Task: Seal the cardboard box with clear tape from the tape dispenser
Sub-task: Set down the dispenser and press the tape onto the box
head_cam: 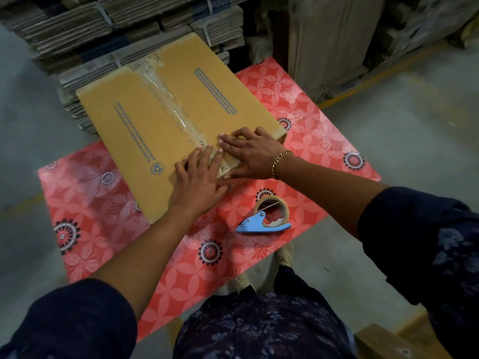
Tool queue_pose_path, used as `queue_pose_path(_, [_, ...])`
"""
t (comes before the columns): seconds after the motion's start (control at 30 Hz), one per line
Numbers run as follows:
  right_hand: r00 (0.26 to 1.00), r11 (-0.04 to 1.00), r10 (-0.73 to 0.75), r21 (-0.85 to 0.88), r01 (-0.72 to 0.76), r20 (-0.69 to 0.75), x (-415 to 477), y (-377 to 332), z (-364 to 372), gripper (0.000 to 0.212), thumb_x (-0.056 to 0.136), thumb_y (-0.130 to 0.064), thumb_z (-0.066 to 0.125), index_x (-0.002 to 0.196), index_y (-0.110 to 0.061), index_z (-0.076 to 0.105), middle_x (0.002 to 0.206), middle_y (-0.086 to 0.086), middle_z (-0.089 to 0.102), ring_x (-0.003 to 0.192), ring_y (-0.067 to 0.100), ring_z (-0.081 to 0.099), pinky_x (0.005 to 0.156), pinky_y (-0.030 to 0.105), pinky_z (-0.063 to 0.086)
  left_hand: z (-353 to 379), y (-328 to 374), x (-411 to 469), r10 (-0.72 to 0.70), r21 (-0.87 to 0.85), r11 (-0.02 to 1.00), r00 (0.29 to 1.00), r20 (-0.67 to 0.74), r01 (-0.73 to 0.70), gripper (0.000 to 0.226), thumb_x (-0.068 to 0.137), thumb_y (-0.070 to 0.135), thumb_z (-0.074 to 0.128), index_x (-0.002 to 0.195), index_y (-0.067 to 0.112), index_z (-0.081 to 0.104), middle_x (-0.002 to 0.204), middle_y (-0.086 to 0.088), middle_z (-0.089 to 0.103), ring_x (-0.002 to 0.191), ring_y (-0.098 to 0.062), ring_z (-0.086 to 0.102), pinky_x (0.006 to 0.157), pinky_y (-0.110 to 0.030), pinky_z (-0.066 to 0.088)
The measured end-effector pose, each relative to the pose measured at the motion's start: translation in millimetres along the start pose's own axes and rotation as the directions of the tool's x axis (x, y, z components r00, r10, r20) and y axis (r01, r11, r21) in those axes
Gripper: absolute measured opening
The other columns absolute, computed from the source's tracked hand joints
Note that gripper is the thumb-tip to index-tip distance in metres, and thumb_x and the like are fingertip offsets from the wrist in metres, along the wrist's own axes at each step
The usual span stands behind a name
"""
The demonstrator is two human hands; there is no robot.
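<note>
A brown cardboard box (145,120) lies closed on the red flowered table (321,141). A strip of clear tape (166,97) runs along its centre seam from the far edge to the near edge. My left hand (199,177) lies flat, fingers spread, on the near end of the seam. My right hand (248,151) presses flat on the box's near corner beside it, thumb over the edge. Neither hand holds anything. The blue tape dispenser (261,222) with its roll of clear tape (272,207) lies on the table, just right of my hands.
Bundles of flattened cardboard (116,27) are stacked behind the table. More cardboard sheets (337,40) stand at the back right. Grey concrete floor (401,130) surrounds the table, and another brown box (383,340) shows at the bottom right.
</note>
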State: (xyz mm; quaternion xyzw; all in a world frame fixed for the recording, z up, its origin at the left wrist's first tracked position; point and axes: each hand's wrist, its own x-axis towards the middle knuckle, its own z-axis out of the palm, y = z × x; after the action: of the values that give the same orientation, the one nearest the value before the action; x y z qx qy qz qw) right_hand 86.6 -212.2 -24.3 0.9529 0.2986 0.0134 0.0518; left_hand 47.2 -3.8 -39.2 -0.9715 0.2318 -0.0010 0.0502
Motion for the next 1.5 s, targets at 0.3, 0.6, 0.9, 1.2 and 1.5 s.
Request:
queue_pose_path(0.3, [1.000,1.000,-0.024,-0.015,0.024,-0.019,-2,3,11,0.085,0.084,-0.077,0.032,0.147,-0.020,0.044,0.155,-0.005,0.044,0.125,0.027,0.053,0.081,0.040,0.041,7,-3,4,0.039,-0.009,0.999,0.999,-0.001,-0.039,0.070,0.093,0.054,0.038,0.150,0.014,0.039,0.155,-0.015,0.041,0.138,-0.038,0.041,0.094,-0.054,0.038])
queue_pose_path(0.6, [0.997,0.995,-0.080,-0.056,0.079,-0.011,-7,10,7,0.086,0.079,-0.054,0.056,0.154,-0.022,0.029,0.162,-0.004,0.030,0.133,0.028,0.045,0.084,0.042,0.040,2,-5,6,0.043,-0.088,0.996,0.988,0.145,-0.030,0.094,0.079,0.045,0.067,0.157,0.020,0.021,0.164,-0.011,0.020,0.149,-0.035,0.020,0.102,-0.056,0.030])
queue_pose_path(0.9, [0.997,1.000,-0.012,-0.003,0.012,-0.072,-6,-5,18,0.083,0.077,-0.065,0.048,0.144,-0.015,0.043,0.157,0.003,0.041,0.131,0.029,0.049,0.088,0.042,0.039,7,6,3,-0.058,0.012,0.998,0.998,-0.033,0.058,0.085,0.082,0.070,0.057,0.148,0.021,0.039,0.155,-0.006,0.042,0.140,-0.030,0.041,0.095,-0.050,0.038])
queue_pose_path(1.2, [0.994,0.994,-0.110,0.024,0.111,-0.025,-5,8,20,0.075,0.083,-0.048,0.045,0.148,-0.011,0.037,0.159,0.006,0.037,0.133,0.030,0.046,0.088,0.042,0.039,9,7,7,-0.064,0.101,0.993,0.996,0.067,0.057,0.078,0.082,0.052,0.067,0.147,0.019,0.039,0.154,-0.009,0.043,0.139,-0.033,0.043,0.088,-0.050,0.041])
queue_pose_path(1.5, [0.978,0.977,-0.196,0.095,0.189,0.069,-14,19,8,0.069,0.093,-0.031,0.046,0.156,-0.016,0.021,0.165,0.001,0.021,0.143,0.027,0.033,0.097,0.042,0.037,-4,18,0,-0.131,0.055,0.991,0.964,0.230,0.121,0.105,0.076,0.036,0.077,0.159,0.021,0.015,0.167,-0.006,0.018,0.153,-0.029,0.018,0.112,-0.053,0.031])
